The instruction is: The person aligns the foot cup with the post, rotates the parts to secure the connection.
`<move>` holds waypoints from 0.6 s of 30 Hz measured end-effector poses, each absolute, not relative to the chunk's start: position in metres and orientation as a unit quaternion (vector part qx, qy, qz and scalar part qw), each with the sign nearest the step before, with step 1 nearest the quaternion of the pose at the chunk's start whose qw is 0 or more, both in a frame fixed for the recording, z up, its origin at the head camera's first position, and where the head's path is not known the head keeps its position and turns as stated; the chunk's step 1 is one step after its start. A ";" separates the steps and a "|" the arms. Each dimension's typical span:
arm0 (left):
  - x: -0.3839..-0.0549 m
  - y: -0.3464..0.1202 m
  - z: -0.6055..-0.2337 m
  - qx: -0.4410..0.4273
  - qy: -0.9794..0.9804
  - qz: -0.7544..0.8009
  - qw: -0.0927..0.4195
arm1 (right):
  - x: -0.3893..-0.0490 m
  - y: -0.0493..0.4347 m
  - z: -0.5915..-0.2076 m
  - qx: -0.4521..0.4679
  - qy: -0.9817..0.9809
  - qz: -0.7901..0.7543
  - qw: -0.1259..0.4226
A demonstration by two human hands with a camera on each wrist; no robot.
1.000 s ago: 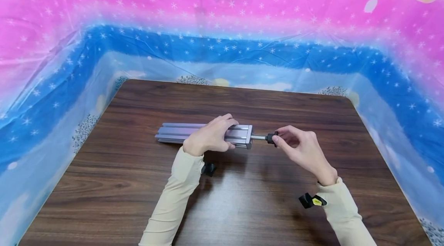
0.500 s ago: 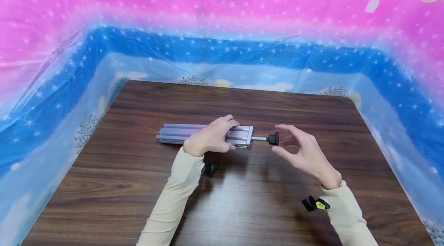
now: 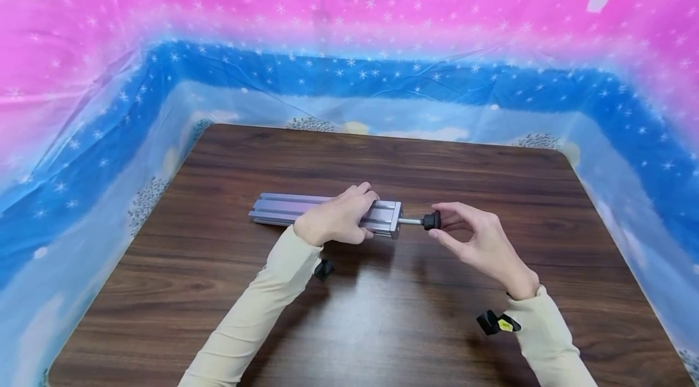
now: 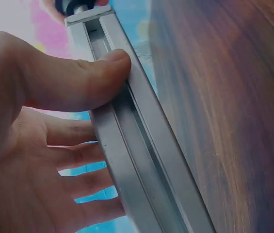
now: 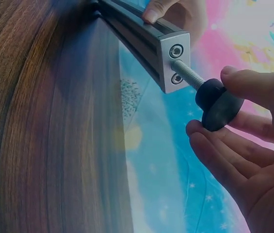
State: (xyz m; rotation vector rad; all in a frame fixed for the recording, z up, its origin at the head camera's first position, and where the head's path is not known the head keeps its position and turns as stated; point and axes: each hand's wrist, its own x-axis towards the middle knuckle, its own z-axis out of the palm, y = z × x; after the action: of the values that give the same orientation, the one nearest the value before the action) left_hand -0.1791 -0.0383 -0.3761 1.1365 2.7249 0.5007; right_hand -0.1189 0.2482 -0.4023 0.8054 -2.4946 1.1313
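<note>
An aluminium extrusion profile [image 3: 289, 205] lies lengthwise above the tabletop, grooved along its sides. My left hand [image 3: 337, 217] grips it near its right end, thumb on the near face and fingers over the far side. An end plate [image 5: 168, 70] with two socket screws caps that end. From the plate sticks out a levelling foot [image 3: 431, 221], a threaded metal stud with a round black base. The thumb and fingers of my right hand [image 3: 483, 241] pinch the base by its rim. In the left wrist view, the foot is mostly cut off at the top.
The dark wood-grain table [image 3: 382, 162] has a pink and blue patterned cloth [image 3: 349, 71] hanging behind it and along both sides. Black wrist cameras [image 3: 488, 322] hang below the cream sleeves.
My right hand's fingers first held the foot's base, then spread away from it, and now pinch its rim again. The left hand keeps its grip; the head view has shifted slightly.
</note>
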 end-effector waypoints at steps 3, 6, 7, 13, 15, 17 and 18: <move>-0.179 -0.038 -0.376 0.382 0.907 0.159 0.071 | -0.119 0.248 -0.403 0.267 -0.871 0.387 0.139; -0.178 -0.037 -0.375 0.383 0.907 0.160 0.066 | -0.119 0.249 -0.403 0.255 -0.876 0.385 0.138; -0.178 -0.037 -0.374 0.383 0.907 0.163 0.065 | -0.120 0.249 -0.402 0.249 -0.878 0.385 0.136; -0.179 -0.038 -0.373 0.381 0.906 0.174 0.063 | -0.121 0.247 -0.397 0.212 -0.891 0.384 0.113; -0.178 -0.038 -0.373 0.380 0.906 0.174 0.065 | -0.121 0.247 -0.397 0.202 -0.897 0.379 0.101; -0.177 -0.038 -0.373 0.381 0.906 0.171 0.067 | -0.120 0.249 -0.397 0.196 -0.901 0.375 0.092; -0.176 -0.038 -0.374 0.382 0.906 0.169 0.068 | -0.119 0.250 -0.398 0.196 -0.904 0.370 0.091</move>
State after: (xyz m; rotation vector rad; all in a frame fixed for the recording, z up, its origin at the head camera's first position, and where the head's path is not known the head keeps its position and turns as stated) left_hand -0.1762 -0.0378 -0.3737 1.1499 2.7295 0.5086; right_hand -0.1190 0.2496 -0.3982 0.5824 -2.6848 1.0980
